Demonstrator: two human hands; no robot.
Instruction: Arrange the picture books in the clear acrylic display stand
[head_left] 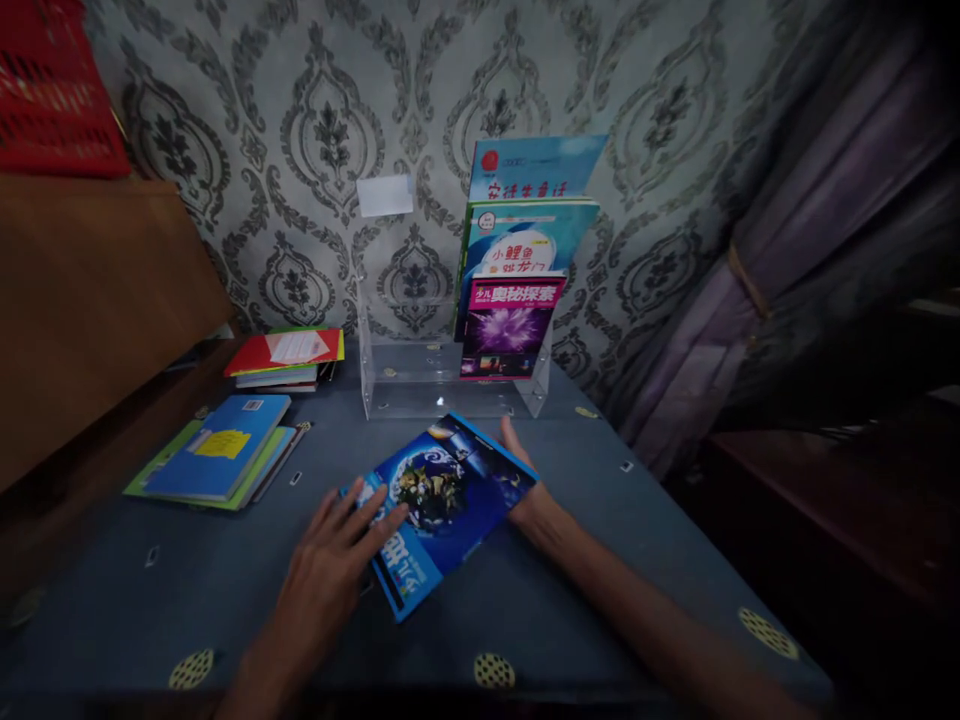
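Observation:
A blue book (465, 500) with a globe on its cover is held at a slant over the table, its title end toward my left hand (337, 550). The fingers of that hand lie apart across the cover at the left edge; its thumb is hidden. My right hand (529, 495) grips the opposite edge from the side and beneath, with one digit showing past the far edge and the other fingers covered by the book. Just beyond stands a clear acrylic book rack (397, 400). On its right side a magenta book (512, 330) leans in front of several blue-green books (536, 235).
To the left lie a stack topped by a blue book (259, 440) and another topped by a red book (277, 350). A brown box-like piece (90, 300) with a red basket (56, 100) stands far left. A purple curtain (720, 300) hangs right of the table (600, 600).

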